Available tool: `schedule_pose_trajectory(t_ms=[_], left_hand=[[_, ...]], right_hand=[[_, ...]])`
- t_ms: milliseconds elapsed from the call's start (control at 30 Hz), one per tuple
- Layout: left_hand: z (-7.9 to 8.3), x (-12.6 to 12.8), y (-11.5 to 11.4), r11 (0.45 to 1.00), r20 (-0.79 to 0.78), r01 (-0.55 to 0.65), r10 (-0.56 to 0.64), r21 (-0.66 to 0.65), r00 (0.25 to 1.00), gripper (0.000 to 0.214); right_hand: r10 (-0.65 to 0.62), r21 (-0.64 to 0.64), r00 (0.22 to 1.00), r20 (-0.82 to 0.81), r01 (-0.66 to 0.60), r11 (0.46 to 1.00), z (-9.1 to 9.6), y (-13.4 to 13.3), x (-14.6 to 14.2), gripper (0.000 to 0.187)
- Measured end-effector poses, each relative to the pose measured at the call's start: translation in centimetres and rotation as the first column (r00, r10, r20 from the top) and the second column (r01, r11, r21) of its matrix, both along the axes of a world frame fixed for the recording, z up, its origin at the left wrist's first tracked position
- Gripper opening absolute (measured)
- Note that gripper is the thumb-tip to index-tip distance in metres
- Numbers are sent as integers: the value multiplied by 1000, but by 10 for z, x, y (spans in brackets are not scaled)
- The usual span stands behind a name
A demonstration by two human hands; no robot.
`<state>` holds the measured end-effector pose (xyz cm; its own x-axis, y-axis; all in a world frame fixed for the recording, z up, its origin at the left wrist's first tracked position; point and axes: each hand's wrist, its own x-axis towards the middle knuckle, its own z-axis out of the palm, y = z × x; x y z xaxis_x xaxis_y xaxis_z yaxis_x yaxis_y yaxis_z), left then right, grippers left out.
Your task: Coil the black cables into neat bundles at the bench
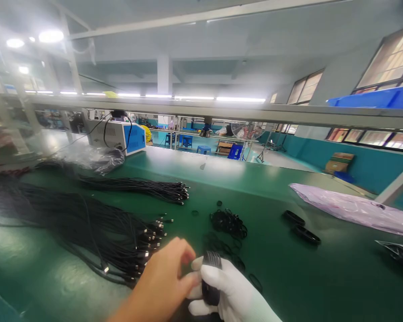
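Note:
My bare left hand (163, 279) and my white-gloved right hand (228, 288) meet at the bottom centre over the green table (322, 277). Between them is a small coiled bundle of black cable (211, 275). The gloved right hand wraps its fingers around the coil. My left hand pinches at the coil's left side with fingers curled. A large sheaf of black cables with metal plug ends (87, 228) lies just left of my hands. A second sheaf (137, 185) lies farther back.
A small pile of black ties (229, 222) lies ahead of my hands. Two coiled cable bundles (300, 227) rest to the right. A pale plastic bag (356, 208) lies far right. A white-and-blue machine (121, 135) stands at the back left, beside crumpled plastic (94, 158).

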<state>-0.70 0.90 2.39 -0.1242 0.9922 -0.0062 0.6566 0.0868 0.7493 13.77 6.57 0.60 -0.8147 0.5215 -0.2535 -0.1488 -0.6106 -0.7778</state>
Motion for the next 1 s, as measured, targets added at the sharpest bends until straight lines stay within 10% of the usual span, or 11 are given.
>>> schedule_pose_trajectory(t_ms=[233, 400, 800, 1000], left_hand=[[-17, 12, -8, 981, -106, 189, -182, 54, 977, 17], [-3, -10, -1, 995, 213, 2, -23, 98, 977, 17], [-22, 6, 10, 992, -96, -12, 25, 129, 995, 13], [-19, -26, 30, 993, 8, -42, 42, 115, 999, 19]], right_hand=[[-22, 41, 990, -136, 28, 999, -13, 4, 3, 22], [40, -21, 999, 2, -40, 999, -12, 5, 7, 33], [105, 223, 982, 156, -139, 965, -5, 0, 1, 17], [-262, 105, 957, 124, 249, 963, 0, 27, 20, 29]])
